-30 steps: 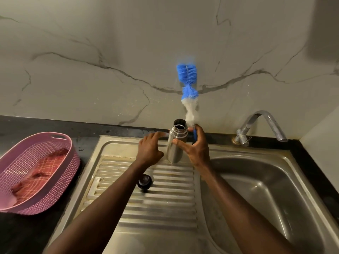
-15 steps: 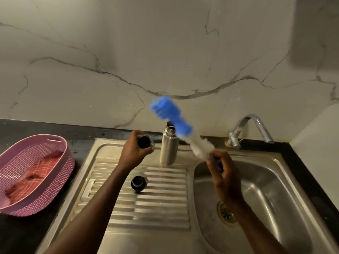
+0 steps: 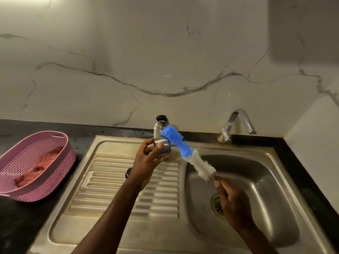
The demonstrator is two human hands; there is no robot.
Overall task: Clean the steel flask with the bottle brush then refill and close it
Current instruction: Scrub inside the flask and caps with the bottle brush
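The steel flask (image 3: pixel 159 126) stands upright and uncapped at the back of the drainboard, partly hidden behind the brush. My left hand (image 3: pixel 146 158) grips a steel cup lid (image 3: pixel 164 147) just in front of the flask, lying on its side. My right hand (image 3: pixel 233 200) holds the handle of the bottle brush (image 3: pixel 187 153) over the sink basin. The brush slants up to the left, white bristles near my hand, blue bristles touching the cup lid. A small black stopper (image 3: pixel 129 172) lies on the drainboard, mostly hidden behind my left wrist.
A steel sink (image 3: pixel 271 189) with a drain (image 3: pixel 217 204) lies at right, the ribbed drainboard (image 3: pixel 110 189) at left. A tap (image 3: pixel 238 123) stands at the back. A pink basket (image 3: pixel 60 162) with a red cloth sits on the black counter at left.
My left hand has lifted the steel cup lid towards the middle. My right hand has swung the brush down so that its blue tip meets the lid. The flask stays put.
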